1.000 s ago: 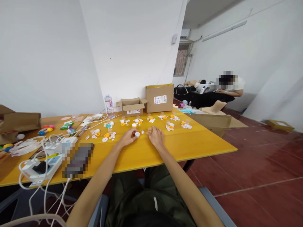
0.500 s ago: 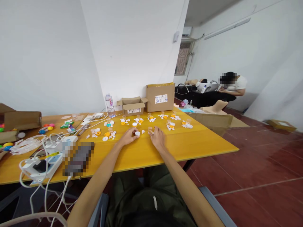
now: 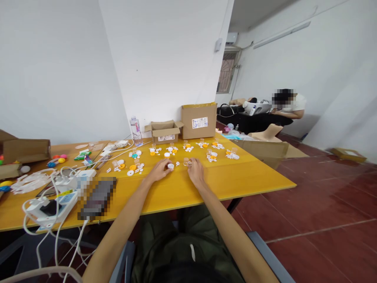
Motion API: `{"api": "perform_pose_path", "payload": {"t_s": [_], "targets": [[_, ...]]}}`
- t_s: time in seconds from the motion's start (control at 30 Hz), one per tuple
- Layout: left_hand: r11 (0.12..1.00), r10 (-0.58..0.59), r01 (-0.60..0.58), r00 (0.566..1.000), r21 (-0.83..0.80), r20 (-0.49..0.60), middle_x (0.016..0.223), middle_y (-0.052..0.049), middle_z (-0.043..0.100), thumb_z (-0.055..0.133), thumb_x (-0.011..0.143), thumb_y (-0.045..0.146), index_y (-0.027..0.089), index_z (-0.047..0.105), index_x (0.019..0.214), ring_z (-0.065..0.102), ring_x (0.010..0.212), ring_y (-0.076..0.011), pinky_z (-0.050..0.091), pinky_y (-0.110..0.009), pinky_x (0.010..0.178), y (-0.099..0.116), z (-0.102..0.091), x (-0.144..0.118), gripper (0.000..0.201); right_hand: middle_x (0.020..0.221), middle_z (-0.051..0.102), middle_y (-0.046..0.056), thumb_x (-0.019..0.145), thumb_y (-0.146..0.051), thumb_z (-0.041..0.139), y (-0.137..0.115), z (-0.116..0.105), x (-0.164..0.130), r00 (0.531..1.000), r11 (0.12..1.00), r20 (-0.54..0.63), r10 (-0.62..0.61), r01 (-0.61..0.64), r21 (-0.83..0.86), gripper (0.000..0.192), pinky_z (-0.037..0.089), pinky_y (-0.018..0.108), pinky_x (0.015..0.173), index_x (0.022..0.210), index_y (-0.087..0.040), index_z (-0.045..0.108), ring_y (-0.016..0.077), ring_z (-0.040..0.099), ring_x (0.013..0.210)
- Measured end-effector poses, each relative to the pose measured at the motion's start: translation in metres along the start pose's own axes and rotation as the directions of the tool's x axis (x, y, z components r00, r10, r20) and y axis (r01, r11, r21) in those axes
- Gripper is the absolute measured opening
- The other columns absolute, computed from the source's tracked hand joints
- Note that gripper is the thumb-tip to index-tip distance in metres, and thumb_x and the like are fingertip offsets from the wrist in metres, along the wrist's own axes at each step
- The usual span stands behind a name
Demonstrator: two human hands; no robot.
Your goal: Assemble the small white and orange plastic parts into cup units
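On the yellow table, my left hand (image 3: 160, 170) is closed around a small white round plastic piece (image 3: 171, 166), gripping its edge with thumb and fingers. My right hand (image 3: 195, 169) has its fingers curled together beside a small clear plastic cup (image 3: 185, 161). Whatever is at those fingertips is too small to make out. Between the two hands lies a little white part (image 3: 177, 163) with dark marks. Just beyond my left fingers rests a white and orange round piece (image 3: 167, 155). Groups of similar parts, such as an orange ring (image 3: 133, 167) and a white disc (image 3: 130, 173), surround my hands.
Behind the parts stand an open carton (image 3: 165, 133), a taped box (image 3: 199, 122) and a water bottle (image 3: 136, 131). Leftward are a phone (image 3: 98, 198), power strips (image 3: 66, 202) and loose cables. A person (image 3: 291, 107) sits at the far right.
My right fingers have shifted slightly at the clear cup. My left hand keeps its hold on the white round piece, and the view has moved a little.
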State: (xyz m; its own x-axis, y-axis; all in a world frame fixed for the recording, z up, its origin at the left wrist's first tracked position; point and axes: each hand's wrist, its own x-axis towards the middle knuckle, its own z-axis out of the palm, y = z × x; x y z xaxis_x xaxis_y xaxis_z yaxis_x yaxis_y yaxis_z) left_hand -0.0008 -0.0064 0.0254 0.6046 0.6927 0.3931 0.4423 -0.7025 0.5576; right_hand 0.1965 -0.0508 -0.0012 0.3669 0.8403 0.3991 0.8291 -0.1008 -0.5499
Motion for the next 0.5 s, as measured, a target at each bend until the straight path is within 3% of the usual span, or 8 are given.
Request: {"api": "perform_pose_path", "payload": {"t_s": [0.1,0.3,0.5], "targets": [[1.0,0.014,-0.014,1.0,0.012,0.006,0.099,-0.005,0.067,0.059,0.086,0.029,0.021,0.063,0.1,0.062,0.092,-0.0215,0.049,-0.037,0.093,-0.001,0.0,0.001,0.017,0.105,0.066,0.01,0.087,-0.014,0.05,-0.003,-0.003,0.0,0.999,0.998,-0.044,-0.011,0.014,0.059,0.024,0.048,0.033,0.082,0.104,-0.021,0.066,0.0249,0.063,0.093],[0.996,-0.007,0.005,1.0,0.089,0.019,0.106,-0.006,0.065,0.059,0.087,0.028,0.021,0.061,0.107,0.061,0.1,-0.024,0.047,-0.038,0.096,0.001,0.0,0.0,0.02,0.099,0.068,0.009,0.096,-0.023,0.04,-0.011,-0.011,-0.001,0.973,0.943,-0.176,-0.148,0.192,0.27,0.028,0.048,0.033,0.088,0.094,-0.02,0.067,0.0227,0.062,0.095],[0.978,0.073,-0.076,0.997,0.192,0.022,0.116,-0.007,0.061,0.06,0.09,0.036,0.025,0.061,0.119,0.055,0.111,-0.0269,0.043,-0.041,0.103,0.011,0.002,-0.004,0.031,0.084,0.071,0.007,0.095,-0.029,0.041,-0.013,-0.012,0.0,0.975,0.883,-0.194,-0.106,0.182,0.432,0.028,0.051,0.032,0.08,0.082,-0.021,0.065,0.0213,0.065,0.082]]}}
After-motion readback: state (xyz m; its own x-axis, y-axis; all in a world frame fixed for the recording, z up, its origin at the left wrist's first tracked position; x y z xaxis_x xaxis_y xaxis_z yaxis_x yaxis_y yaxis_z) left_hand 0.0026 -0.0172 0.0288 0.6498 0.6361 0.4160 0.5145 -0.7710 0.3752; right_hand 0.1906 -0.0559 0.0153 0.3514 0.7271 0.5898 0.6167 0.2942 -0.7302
